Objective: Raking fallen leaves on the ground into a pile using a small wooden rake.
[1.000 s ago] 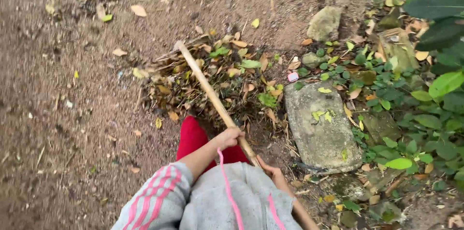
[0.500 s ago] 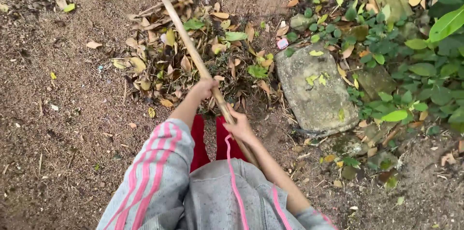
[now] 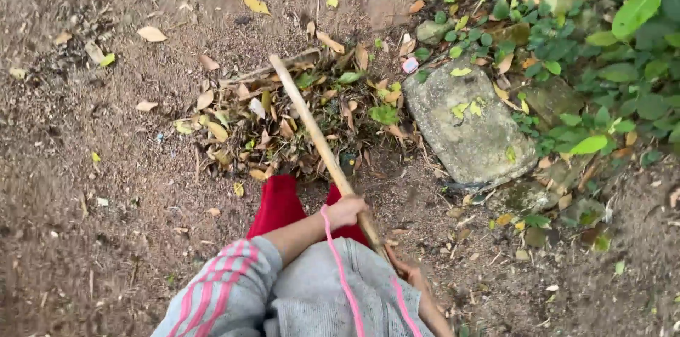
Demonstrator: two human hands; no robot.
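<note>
Below, two hands, one wooden handle, one leaf pile.

Bare brown dirt ground carries a heap of dry leaves just beyond the hands. A flat grey stone lies right of them, with green ground plants farther right and loose leaves scattered around.

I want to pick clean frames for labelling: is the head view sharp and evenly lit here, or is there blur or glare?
Head view: soft, even daylight, no hard shadows or glare; the leaf pile and flat stone are fairly sharp; the bare soil at the left edge looks smeared; the grey hoodie nearest the camera is slightly soft.
</note>
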